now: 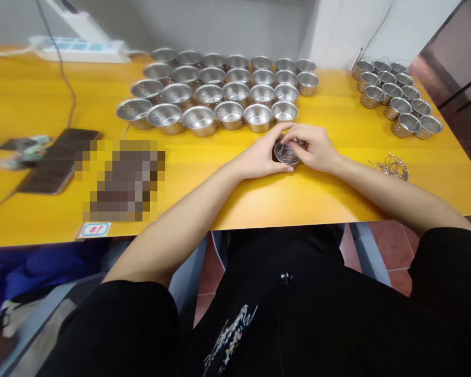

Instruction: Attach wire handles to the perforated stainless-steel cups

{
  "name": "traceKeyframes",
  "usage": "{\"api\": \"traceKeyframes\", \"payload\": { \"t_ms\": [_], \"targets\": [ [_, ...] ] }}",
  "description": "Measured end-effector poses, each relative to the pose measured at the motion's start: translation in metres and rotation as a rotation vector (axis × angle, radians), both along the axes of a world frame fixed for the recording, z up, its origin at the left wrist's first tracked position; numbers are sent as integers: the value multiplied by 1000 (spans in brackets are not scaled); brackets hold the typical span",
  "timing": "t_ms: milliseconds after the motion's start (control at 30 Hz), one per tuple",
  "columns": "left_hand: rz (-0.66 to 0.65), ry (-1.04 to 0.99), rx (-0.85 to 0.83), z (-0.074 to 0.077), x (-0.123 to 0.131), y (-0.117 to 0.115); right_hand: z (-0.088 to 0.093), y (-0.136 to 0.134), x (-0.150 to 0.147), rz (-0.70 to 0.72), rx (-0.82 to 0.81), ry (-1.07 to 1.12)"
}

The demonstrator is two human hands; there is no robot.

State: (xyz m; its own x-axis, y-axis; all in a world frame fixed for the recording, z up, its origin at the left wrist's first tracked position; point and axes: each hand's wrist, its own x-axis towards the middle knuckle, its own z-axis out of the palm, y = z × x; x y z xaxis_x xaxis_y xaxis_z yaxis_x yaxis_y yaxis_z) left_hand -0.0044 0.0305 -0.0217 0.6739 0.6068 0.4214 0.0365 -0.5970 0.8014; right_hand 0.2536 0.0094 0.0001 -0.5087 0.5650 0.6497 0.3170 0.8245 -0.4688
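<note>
Just right of the frame's centre, the left hand [265, 157] and the right hand [317, 149] both close their grip around one small metal cup [286, 154], held low over the yellow surface [220, 178]. It seems best to steady it with the left and work gently at the rim. Rows of cups [220, 97] fill the upper centre, a second cluster [396, 94] stands at the upper right, and red floor tiles [380, 241] show below.

On the table [337, 193] we hold one cup [286, 154] between our left hand [261, 157] and right hand [316, 149]. Just behind that cup stand rows of cups [220, 89], spreading leftward. Well to its right and behind sits a smaller cluster [396, 91]. Right of it lie wire loops [392, 167], far left a phone [58, 159], and far behind-left a power strip [78, 47].
</note>
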Motion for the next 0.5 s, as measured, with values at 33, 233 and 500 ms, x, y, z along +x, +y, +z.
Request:
{"api": "traceKeyframes", "payload": {
  "t_ms": [33,233,500],
  "targets": [
    [-2,6,-3,-1,0,1,-2,4,0,23,55,-10],
    [13,23,-8,-1,-1,2,-14,12,4,3,156,51],
    [44,137,14,18,2,5,-14,13,4,59,114,33]
  ]
}}
